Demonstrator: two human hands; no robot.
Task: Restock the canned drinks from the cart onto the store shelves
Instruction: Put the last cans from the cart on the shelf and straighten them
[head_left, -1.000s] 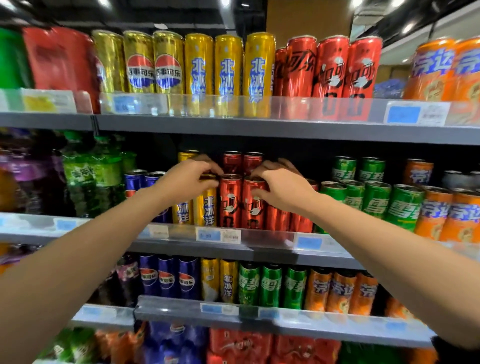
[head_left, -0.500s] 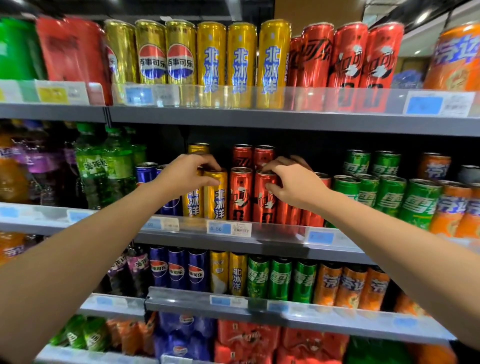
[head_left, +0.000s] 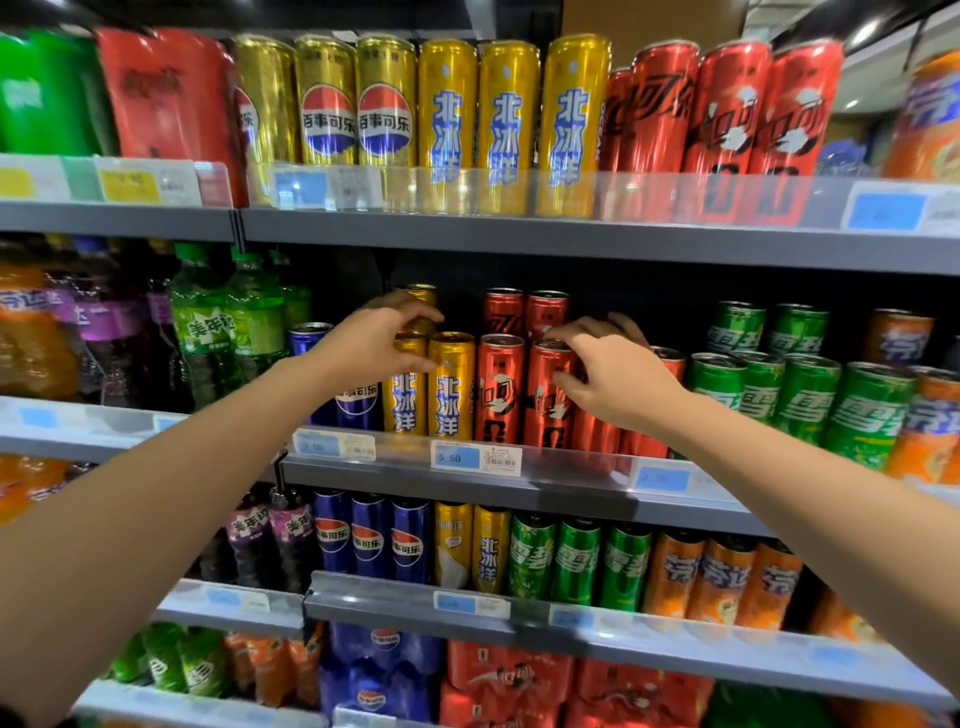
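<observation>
Grey metal shelves run across in tiers, price tags along their fronts; above them, a dark ceiling with lights.

Two bare forearms, sleeveless, no rings visible

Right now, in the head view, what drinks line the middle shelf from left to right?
Green plastic bottles → blue cans → yellow cans → red cans → green cans → orange cans.
</observation>
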